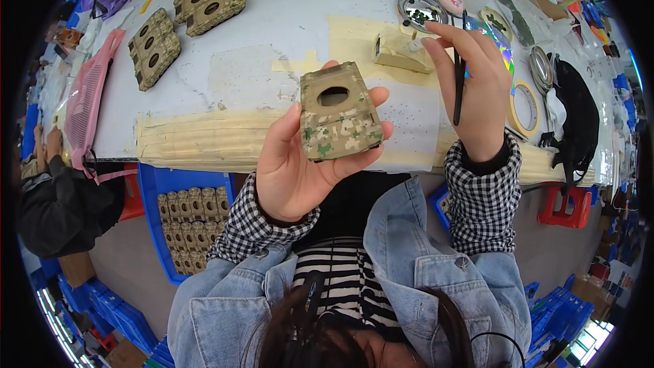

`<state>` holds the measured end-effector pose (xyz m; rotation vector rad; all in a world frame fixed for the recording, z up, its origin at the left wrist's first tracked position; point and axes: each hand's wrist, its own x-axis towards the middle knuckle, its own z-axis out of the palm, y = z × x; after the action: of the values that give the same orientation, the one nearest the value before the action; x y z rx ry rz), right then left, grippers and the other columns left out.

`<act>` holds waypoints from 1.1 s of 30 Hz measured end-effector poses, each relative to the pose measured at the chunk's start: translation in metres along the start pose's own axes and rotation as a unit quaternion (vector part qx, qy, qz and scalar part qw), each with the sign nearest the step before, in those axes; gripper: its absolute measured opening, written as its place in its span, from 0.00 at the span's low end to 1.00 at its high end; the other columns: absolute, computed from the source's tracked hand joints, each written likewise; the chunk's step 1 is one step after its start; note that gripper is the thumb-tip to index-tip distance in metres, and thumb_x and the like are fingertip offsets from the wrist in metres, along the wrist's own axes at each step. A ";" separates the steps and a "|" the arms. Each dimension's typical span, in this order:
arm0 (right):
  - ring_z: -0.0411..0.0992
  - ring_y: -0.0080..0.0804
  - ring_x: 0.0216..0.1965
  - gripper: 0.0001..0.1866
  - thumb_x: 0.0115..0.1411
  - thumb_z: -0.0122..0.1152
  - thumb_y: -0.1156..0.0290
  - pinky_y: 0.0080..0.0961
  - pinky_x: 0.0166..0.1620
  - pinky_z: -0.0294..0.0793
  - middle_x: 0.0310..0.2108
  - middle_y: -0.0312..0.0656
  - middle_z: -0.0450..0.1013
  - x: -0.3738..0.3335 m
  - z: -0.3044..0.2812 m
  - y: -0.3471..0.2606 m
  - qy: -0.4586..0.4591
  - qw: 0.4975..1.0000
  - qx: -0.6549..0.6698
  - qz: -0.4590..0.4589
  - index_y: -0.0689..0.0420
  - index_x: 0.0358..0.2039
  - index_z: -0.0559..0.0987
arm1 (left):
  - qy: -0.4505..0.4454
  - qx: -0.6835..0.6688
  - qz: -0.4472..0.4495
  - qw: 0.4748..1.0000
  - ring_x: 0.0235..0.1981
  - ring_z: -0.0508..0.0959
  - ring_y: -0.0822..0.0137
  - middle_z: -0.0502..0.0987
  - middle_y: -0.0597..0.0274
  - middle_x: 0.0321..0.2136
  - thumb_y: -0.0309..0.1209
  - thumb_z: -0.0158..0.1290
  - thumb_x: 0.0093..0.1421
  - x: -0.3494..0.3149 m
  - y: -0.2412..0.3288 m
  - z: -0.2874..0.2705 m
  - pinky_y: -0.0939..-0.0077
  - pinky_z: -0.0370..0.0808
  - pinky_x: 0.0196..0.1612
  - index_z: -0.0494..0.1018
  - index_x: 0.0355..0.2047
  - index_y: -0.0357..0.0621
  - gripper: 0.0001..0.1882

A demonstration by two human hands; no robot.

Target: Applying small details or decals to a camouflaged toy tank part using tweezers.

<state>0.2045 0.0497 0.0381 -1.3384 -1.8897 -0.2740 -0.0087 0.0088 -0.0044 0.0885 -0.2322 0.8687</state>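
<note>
In my left hand [300,163] rests a camouflage toy tank hull [340,123] with a round hole in its top, tilted toward me. The fingers wrap round its sides and underside, above the table's front edge. My right hand [482,78] is raised to the right of the hull, apart from it. A slim black tool [459,88], which looks like tweezers, is pinched between its thumb and fingers. Just beyond that hand is a round metal dish [407,4] holding small dark green parts. A tape-covered block [402,61] stands left of the right hand.
Several similar hulls [155,51] lie at the far left of the table. A pink mesh basket [92,105] sits at the left edge. On the right are a tape roll [523,110] and a black bag [575,109]. Below the table, a blue bin [153,225] holds more hulls.
</note>
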 end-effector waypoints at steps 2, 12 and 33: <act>0.68 0.35 0.27 0.08 0.48 0.63 0.71 0.27 0.30 0.67 0.22 0.39 0.70 0.003 0.006 0.004 0.002 1.000 -0.018 -0.026 0.56 0.30 0.77 | 0.012 -0.028 -0.012 0.999 0.58 0.56 0.42 0.36 0.38 0.61 0.40 0.32 0.65 0.001 0.001 0.001 0.55 0.61 0.59 0.35 0.63 0.51 0.30; 0.67 0.35 0.26 0.06 0.48 0.62 0.73 0.27 0.29 0.66 0.22 0.39 0.70 0.008 0.010 0.006 -0.002 0.999 0.019 -0.040 0.58 0.26 0.75 | 0.062 -0.025 -0.011 0.998 0.54 0.63 0.45 0.50 0.35 0.58 0.43 0.29 0.65 0.001 -0.002 0.005 0.59 0.66 0.56 0.46 0.60 0.37 0.28; 0.73 0.23 0.31 0.08 0.60 0.51 0.72 0.17 0.31 0.76 0.27 0.41 0.72 -0.012 -0.018 -0.059 -0.090 0.789 0.568 0.216 0.65 0.34 0.71 | 0.056 -0.006 -0.055 0.997 0.51 0.68 0.52 0.57 0.39 0.55 0.46 0.28 0.65 0.000 -0.008 0.002 0.66 0.69 0.54 0.48 0.58 0.33 0.30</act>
<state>0.1628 0.0061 0.0567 -0.8538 -1.3412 1.1052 -0.0030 0.0029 -0.0028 0.0402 -0.1273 0.7606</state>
